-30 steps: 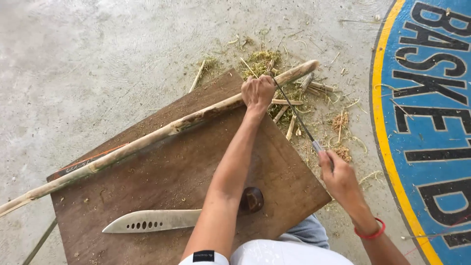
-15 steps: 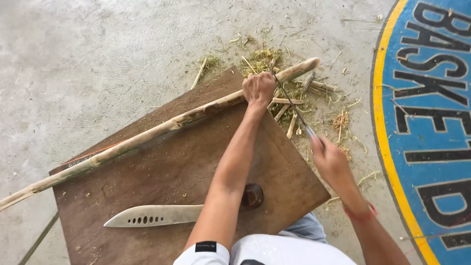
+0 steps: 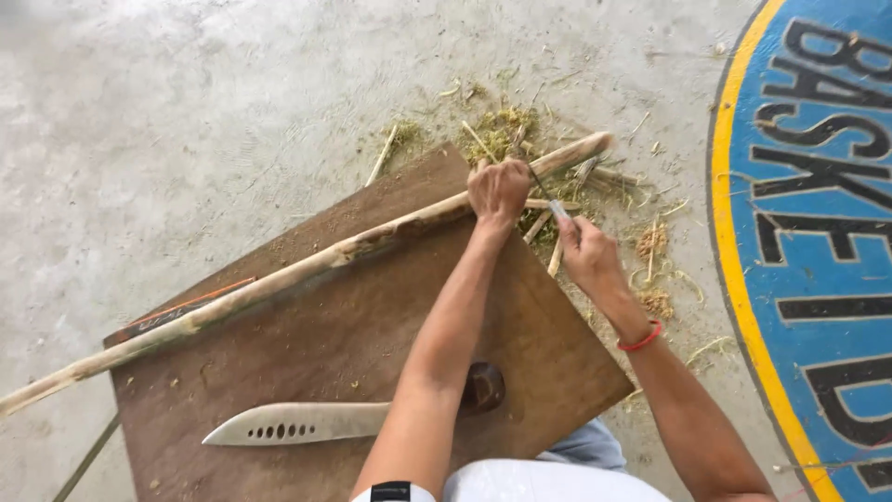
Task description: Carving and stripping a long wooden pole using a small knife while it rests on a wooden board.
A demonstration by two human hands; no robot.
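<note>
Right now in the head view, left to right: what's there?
Large knife blade on the brown board → left hand gripping the long peeled stick → right hand with a small knife → red wristband → blue-and-yellow painted floor marking.

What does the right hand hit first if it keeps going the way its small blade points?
Likely the long peeled wooden stick, close to where the left hand grips it. The right hand aims its thin small knife up-left at that spot; depth is unclear, so the left-hand fingers may come first.
</note>
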